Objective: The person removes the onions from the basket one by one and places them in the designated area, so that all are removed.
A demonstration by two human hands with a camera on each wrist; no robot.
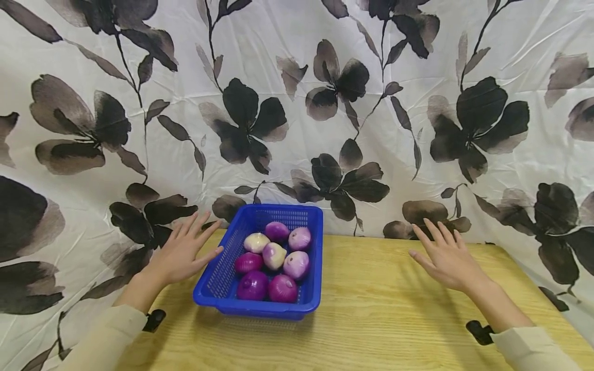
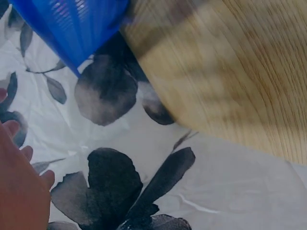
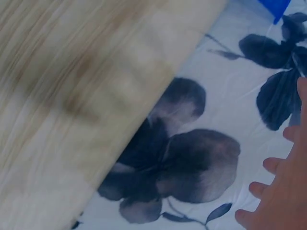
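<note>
A blue plastic basket (image 1: 209, 300) with perforated walls stands left of the middle of the table. Several onions lie inside it, some deep purple like the front one (image 1: 252, 285), others pale and peeled-looking like the one at the left (image 1: 257, 242). My left hand (image 1: 182, 253) hovers beside the basket's left wall, fingers spread and straight, holding nothing. Well to the right of the basket, my right hand (image 1: 447, 257) is held above the table, also spread and holding nothing. Each wrist view shows only part of its hand, at the edge of the picture.
The wooden table (image 1: 371, 309) has a light grain, and its right edge slopes away near my right arm. Behind it hangs a white cloth (image 1: 287, 46) with dark flower prints. A small black device is strapped at each wrist.
</note>
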